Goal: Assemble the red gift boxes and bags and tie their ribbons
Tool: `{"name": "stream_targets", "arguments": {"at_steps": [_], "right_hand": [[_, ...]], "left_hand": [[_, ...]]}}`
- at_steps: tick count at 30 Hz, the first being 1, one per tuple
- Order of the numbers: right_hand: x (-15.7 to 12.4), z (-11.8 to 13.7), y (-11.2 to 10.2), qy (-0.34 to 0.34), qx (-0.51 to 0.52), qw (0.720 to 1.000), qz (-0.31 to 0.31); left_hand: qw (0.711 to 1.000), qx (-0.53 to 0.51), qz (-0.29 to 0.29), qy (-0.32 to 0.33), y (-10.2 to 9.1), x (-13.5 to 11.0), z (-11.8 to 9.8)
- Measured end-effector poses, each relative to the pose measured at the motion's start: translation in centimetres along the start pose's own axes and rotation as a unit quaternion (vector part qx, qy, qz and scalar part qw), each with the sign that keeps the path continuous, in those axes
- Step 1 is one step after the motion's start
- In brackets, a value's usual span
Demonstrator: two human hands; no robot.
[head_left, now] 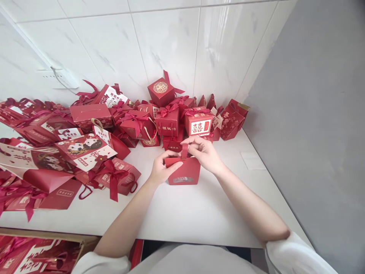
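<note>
Left hand [164, 169]: is clasping the bag [185, 172] at its upper left corner, thumb pressing the front, fingers curling behind the top edge.
Right hand [207, 154]: is pinching the strap [184, 151] between thumb and forefinger just above the bag's top.
Bag: is standing on the white table [219, 213], directly before the person, an oval window showing low on its red front.
Behind the bag: ribboned red boxes are crowding toward the tiled wall [168, 38], a cube [160, 91] with a gold medallion sitting highest.
Behind the right hand: a box [199, 123] is displaying a white label with red characters.
Far right: a tall packet [231, 120] is leaning at the end of the row.
Left side: a box printed with cartoon faces [87, 148] is resting among heaped packages, a bow [112, 175] trailing nearby.
Lower left: a carton [85, 239] is holding more red packaging.
</note>
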State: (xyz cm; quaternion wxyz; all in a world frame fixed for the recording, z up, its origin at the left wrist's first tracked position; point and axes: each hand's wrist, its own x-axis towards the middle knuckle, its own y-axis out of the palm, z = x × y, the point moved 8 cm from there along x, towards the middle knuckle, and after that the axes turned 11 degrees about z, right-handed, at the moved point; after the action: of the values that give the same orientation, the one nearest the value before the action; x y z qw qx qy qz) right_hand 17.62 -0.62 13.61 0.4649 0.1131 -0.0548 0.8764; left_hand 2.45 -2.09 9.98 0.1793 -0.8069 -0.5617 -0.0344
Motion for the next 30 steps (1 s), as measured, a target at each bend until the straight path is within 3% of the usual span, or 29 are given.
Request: {"name": "stream_targets", "arguments": {"at_steps": [5, 11, 16, 20, 24, 30], "right_hand": [[-1.2, 3.5, 0.6, -0.069, -0.137, 0.988, -0.001], [-1.7, 4.9, 1.4, -0.093, -0.24, 0.966, 0.0], [-1.6, 4.5, 0.9, -0.075, -0.244, 0.967, -0.016], [-1.5, 3.9, 0.6, -0.054, -0.222, 0.973, -0.036], [-1.4, 3.5, 0.4, -0.037, -0.201, 0.978, -0.04], [-1.4, 3.0, 0.5, -0.061, -0.206, 0.974, -0.067]], "left_hand": [[0.993, 0.057, 0.003, 0.101, 0.6, -0.2, -2.8], [0.973, 0.161, -0.043, 0.161, 1.2, -1.0, -5.4], [0.916, 0.308, -0.097, 0.239, 1.8, -2.1, -6.6], [0.897, 0.342, -0.097, 0.261, 2.0, -2.4, -6.4], [0.908, 0.329, -0.094, 0.244, 1.9, -2.3, -6.4], [0.955, 0.234, -0.077, 0.165, 1.1, -1.5, -6.1]]}}
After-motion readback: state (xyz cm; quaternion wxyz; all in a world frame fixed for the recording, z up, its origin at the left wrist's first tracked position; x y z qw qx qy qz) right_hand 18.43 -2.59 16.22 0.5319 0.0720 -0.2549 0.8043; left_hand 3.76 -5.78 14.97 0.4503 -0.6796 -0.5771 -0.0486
